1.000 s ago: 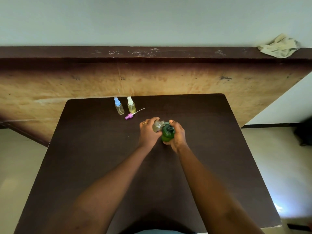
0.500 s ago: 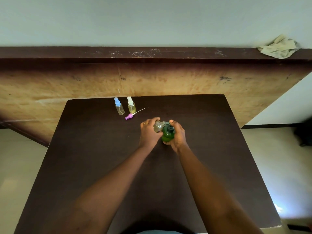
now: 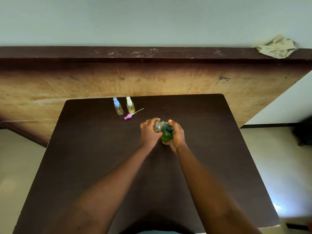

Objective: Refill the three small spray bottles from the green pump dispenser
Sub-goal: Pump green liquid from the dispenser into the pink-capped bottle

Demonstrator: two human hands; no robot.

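Both arms extended forward, hands side by side.
The left hand point(image 3: 149, 132) curls its fingers round a small clear bottle point(image 3: 157, 126), which is tilted toward the right hand point(image 3: 177, 134). The right hand wraps a green dispenser point(image 3: 167, 135), with one finger lying over its top. The bare left forearm point(image 3: 109, 179) and right forearm point(image 3: 202, 179) converge toward the hands.

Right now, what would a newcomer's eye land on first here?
Both hands meet mid-table: the left hand grips a clear bottle up against the green dispenser, which the right hand holds. Behind them to the left stand a blue-top bottle and a white-top bottle, with a pink spray head lying beside them. A crumpled rag sits on the ledge, far right.
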